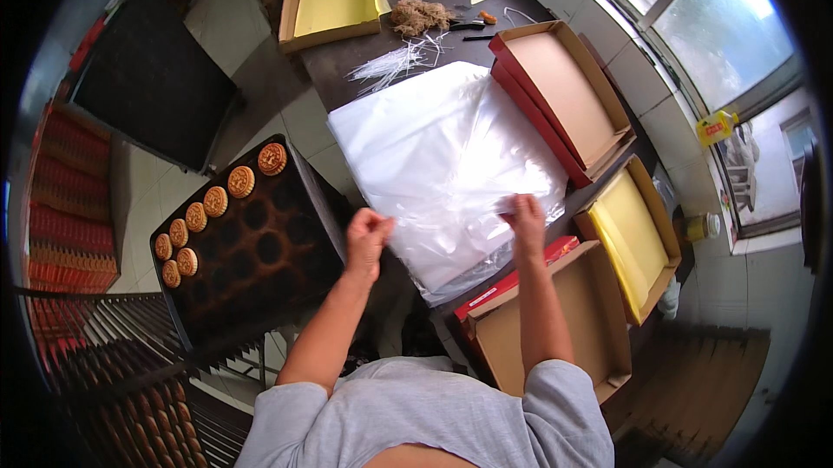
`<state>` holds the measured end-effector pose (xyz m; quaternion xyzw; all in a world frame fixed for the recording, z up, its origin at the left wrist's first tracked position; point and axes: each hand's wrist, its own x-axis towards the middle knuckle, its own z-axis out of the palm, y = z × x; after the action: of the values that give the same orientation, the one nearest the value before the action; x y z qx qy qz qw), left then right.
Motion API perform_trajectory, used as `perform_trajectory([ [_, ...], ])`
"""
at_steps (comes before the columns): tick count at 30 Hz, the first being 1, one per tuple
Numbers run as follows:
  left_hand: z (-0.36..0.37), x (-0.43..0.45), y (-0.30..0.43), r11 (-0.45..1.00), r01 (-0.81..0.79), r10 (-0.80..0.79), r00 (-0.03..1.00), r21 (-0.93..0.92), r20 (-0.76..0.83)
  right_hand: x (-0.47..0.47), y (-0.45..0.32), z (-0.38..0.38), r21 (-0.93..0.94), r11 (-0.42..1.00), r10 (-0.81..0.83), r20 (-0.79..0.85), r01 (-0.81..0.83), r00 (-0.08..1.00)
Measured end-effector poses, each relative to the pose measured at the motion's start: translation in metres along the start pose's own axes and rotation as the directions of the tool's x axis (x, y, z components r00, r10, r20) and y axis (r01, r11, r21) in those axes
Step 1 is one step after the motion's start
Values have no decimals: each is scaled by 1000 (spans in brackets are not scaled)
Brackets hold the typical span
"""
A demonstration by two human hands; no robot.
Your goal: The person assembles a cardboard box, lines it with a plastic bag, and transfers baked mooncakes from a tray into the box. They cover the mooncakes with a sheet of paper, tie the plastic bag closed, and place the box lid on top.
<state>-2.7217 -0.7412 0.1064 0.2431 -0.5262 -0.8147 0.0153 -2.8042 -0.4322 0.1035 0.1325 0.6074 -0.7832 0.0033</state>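
Observation:
A stack of clear plastic bags (416, 143) lies flat on the dark table in front of me. My left hand (368, 243) is at the near left edge of the stack, thumb and fingertips pinched on the thin film. Over the near right part, my right hand (528, 224) grips a bunched bit of the same film, slightly blurred. To my left, a blackened baking tray (260, 299) carries several round, stamped mooncakes (241, 182) along its far and left edges.
Open cardboard boxes (566, 97) stand right of the bags; one has a yellow liner (628, 234). Another yellow-lined box (335, 6) sits at the table's far left. White twist ties (394, 64), brown shredded filler (420, 16) and scissors (478, 20) lie beyond. A rack (117, 364) stands lower left.

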Motion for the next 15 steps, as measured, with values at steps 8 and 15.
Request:
perform_trajectory([
  [8, -209, -4, 111, 931, -364, 343, 838, 33, -425, -67, -78, -104, 493, 821, -152, -293, 286, 944],
  [15, -420, -56, 155, 917, -389, 359, 706, 90, -610, -171, -113, -120, 474, 824, -14, -532, 312, 846],
])
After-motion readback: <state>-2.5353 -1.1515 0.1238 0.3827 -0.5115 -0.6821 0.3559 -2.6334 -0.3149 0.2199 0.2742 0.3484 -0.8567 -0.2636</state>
